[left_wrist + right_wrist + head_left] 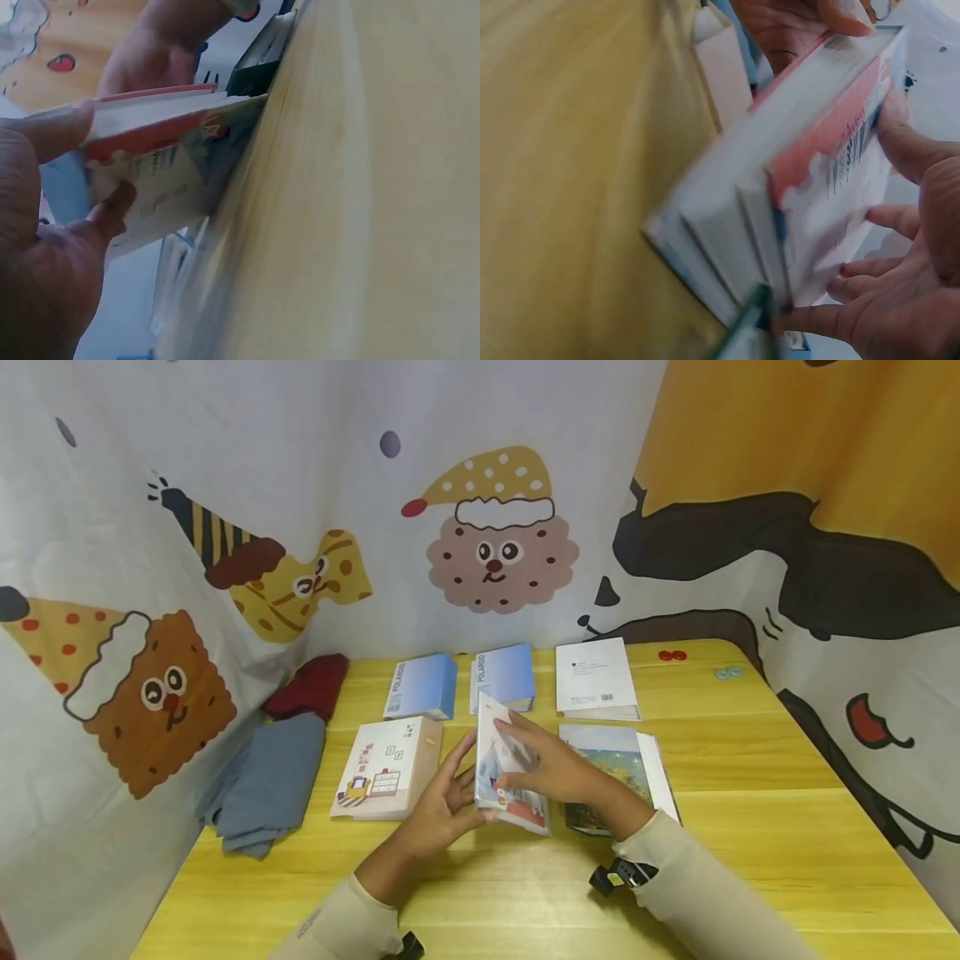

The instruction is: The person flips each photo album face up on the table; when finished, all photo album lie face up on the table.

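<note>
A thick book (501,768) with a pale illustrated cover and a red lower band stands tilted on edge between both hands above the table. My left hand (447,799) grips its left side, the thumb at the lower edge and the fingers behind. My right hand (558,766) lies over the front cover, the thumb and fingertips spread against it. Seen from the right wrist, the white page block (727,225) parts slightly at one corner. Just right of the hands lies a book with a painted landscape cover (611,768), partly hidden by the right forearm.
Left of the hands lies a cream illustrated book (382,768). Behind are two blue POLAROID books (420,685) and a white book (596,677). Folded grey cloth (273,777) and dark red cloth (307,685) sit at the left edge, and small red (672,656) and teal pieces at the back right.
</note>
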`<move>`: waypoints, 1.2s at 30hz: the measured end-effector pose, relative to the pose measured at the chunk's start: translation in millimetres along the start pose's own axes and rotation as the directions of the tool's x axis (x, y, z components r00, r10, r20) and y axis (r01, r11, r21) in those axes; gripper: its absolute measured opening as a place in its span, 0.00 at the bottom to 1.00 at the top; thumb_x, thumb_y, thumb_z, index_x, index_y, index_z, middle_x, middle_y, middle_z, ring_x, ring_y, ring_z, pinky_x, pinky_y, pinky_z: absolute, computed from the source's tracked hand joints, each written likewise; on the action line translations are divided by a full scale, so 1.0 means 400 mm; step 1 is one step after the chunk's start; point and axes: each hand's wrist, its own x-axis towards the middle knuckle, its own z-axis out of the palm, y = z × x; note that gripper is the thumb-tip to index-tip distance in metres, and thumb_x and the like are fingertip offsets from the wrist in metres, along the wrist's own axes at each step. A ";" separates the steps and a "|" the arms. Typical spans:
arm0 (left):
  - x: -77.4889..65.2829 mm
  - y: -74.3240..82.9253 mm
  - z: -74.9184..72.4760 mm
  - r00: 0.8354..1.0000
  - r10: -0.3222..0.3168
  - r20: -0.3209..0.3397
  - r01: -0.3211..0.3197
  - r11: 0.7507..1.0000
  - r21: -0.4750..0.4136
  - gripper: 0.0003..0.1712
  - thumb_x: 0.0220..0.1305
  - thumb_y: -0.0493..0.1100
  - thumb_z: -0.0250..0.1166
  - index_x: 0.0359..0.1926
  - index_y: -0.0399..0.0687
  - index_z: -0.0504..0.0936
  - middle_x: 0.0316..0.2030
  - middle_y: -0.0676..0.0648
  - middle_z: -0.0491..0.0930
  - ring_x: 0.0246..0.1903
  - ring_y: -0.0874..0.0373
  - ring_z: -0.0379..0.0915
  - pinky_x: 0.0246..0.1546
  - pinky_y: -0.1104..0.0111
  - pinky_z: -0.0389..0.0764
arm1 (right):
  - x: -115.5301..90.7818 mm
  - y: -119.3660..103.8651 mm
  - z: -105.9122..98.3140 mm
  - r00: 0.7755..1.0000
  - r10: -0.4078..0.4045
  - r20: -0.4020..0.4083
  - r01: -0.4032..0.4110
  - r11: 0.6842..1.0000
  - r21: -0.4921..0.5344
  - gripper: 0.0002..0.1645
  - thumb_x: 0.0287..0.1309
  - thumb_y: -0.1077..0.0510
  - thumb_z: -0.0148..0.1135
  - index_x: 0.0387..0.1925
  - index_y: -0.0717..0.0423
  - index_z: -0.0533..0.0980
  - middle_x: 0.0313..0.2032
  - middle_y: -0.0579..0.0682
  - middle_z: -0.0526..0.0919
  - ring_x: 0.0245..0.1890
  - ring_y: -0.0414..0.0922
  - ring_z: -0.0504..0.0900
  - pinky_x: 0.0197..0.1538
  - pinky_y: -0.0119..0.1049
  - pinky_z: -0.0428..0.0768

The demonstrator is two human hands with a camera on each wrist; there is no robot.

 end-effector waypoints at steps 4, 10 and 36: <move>-0.019 -0.001 -0.017 0.998 -0.064 -0.030 0.062 0.997 -0.043 0.63 0.73 0.27 0.68 0.90 0.48 0.33 0.89 0.36 0.28 0.82 0.29 0.55 0.66 0.64 0.85 | -0.002 0.008 0.026 1.000 0.016 0.013 -0.015 0.998 -0.067 0.58 0.64 0.39 0.79 0.85 0.52 0.62 0.88 0.64 0.48 0.86 0.70 0.52 0.81 0.75 0.60; -0.019 0.000 -0.028 0.955 -0.214 -0.207 0.225 0.974 0.026 0.51 0.76 0.33 0.66 0.89 0.43 0.45 0.87 0.32 0.49 0.82 0.26 0.55 0.67 0.71 0.81 | -0.005 0.012 0.043 0.997 0.076 0.017 -0.074 0.993 -0.097 0.59 0.60 0.43 0.83 0.84 0.58 0.64 0.87 0.66 0.49 0.85 0.71 0.54 0.81 0.74 0.60; -0.008 -0.020 -0.043 0.918 -0.219 -0.329 0.382 0.707 0.595 0.44 0.64 0.43 0.82 0.77 0.37 0.74 0.81 0.22 0.58 0.80 0.21 0.56 0.77 0.32 0.67 | 0.003 0.002 0.062 0.976 0.208 0.056 -0.189 0.952 -0.242 0.53 0.65 0.44 0.80 0.81 0.61 0.67 0.88 0.67 0.46 0.84 0.70 0.58 0.79 0.67 0.71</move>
